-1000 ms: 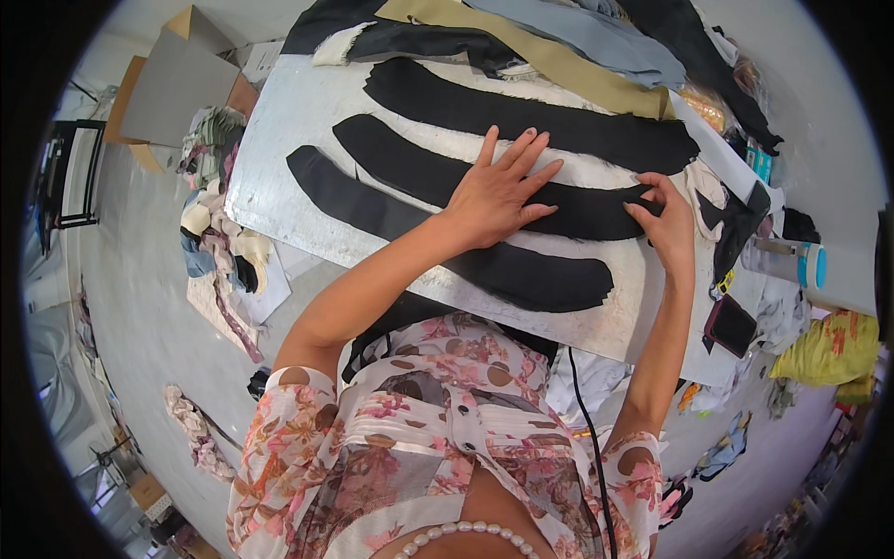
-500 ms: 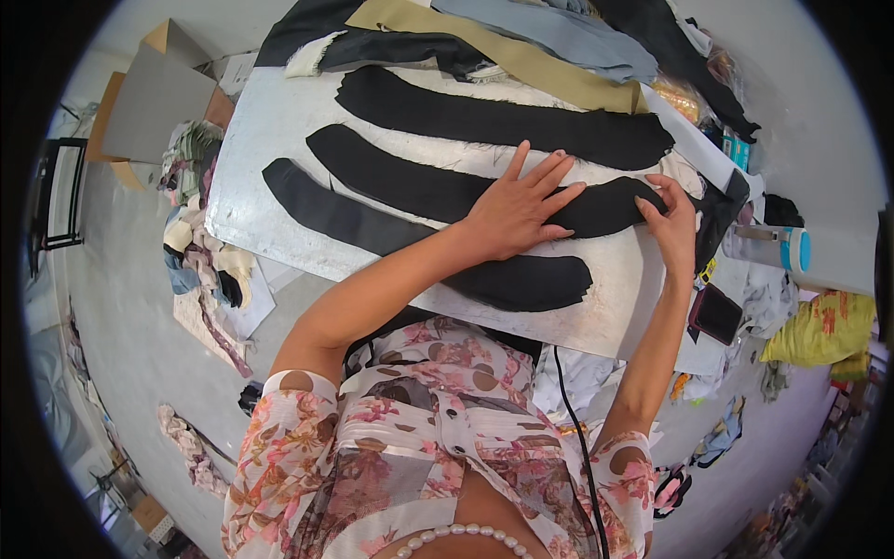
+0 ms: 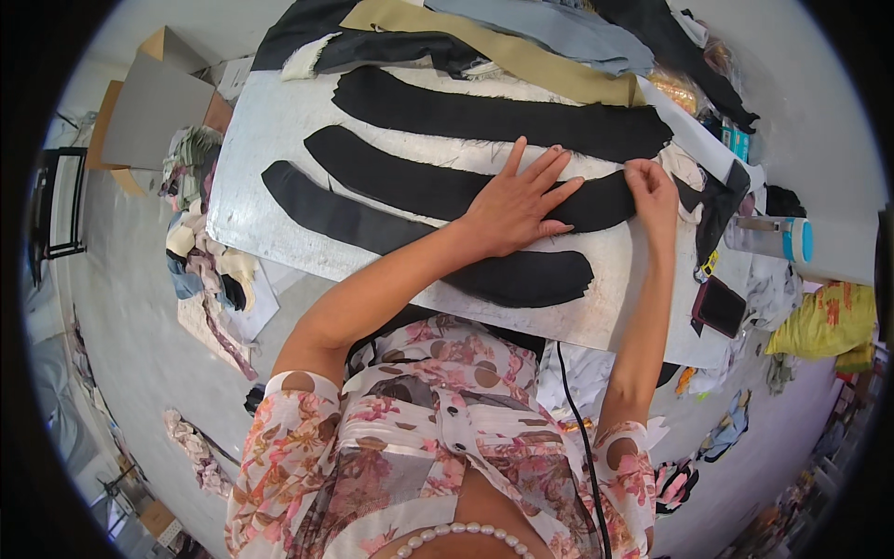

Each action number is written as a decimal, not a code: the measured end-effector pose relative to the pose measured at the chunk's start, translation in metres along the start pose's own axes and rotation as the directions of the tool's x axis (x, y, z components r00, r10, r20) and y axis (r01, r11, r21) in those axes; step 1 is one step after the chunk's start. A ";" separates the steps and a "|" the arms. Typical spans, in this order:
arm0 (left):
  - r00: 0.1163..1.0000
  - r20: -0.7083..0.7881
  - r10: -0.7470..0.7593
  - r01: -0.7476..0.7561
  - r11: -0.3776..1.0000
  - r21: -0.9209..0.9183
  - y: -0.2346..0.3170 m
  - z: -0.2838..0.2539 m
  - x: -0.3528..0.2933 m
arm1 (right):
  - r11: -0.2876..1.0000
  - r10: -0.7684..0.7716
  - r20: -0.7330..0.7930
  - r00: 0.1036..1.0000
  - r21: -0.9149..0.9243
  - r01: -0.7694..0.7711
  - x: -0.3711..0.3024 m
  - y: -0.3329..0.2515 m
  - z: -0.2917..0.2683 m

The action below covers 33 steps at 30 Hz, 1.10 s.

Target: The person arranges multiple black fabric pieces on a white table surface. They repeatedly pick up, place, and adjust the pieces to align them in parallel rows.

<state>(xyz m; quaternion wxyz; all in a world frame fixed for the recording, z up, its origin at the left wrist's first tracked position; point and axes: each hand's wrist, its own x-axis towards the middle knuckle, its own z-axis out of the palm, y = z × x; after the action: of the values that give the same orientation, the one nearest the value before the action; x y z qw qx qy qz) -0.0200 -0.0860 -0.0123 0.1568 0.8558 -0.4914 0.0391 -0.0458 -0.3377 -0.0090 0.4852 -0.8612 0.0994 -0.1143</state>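
Observation:
Three curved black fabric strips lie across a pale work board [image 3: 247,200]. My left hand [image 3: 521,207] rests flat with spread fingers on the middle black fabric strip [image 3: 400,177]. At that strip's right end, my right hand [image 3: 655,191] is closed, thumb and fingertips pinching the strip's upper edge. The far black fabric strip [image 3: 494,114], with frayed edges, lies just beyond my fingers. Nearer to me is the third black fabric strip [image 3: 531,279], partly covered by my left forearm.
A khaki fabric strip [image 3: 494,47] and grey cloth [image 3: 559,37] are heaped along the board's far edge. To the right are a clear jug [image 3: 764,233], a dark phone [image 3: 719,306] and a yellow sack [image 3: 819,321]. Fabric scraps [image 3: 200,270] and a cardboard box [image 3: 154,112] sit at left.
My right hand has moved slightly left and away from me, its fingers closing from a looser spread into a pinch on the strip's end. My left hand stays in place.

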 end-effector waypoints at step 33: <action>0.053 -0.529 -0.847 0.494 0.483 -0.723 -0.113 -0.088 -0.256 | 0.727 -0.602 0.434 0.670 -0.048 0.684 -0.053 -0.198 0.310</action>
<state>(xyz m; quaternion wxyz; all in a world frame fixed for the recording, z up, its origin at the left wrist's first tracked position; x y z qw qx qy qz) -0.0473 0.2061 -0.0118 0.5250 0.7890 0.1331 0.2903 0.0070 0.0303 0.0001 0.3305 -0.8901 -0.2992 -0.0946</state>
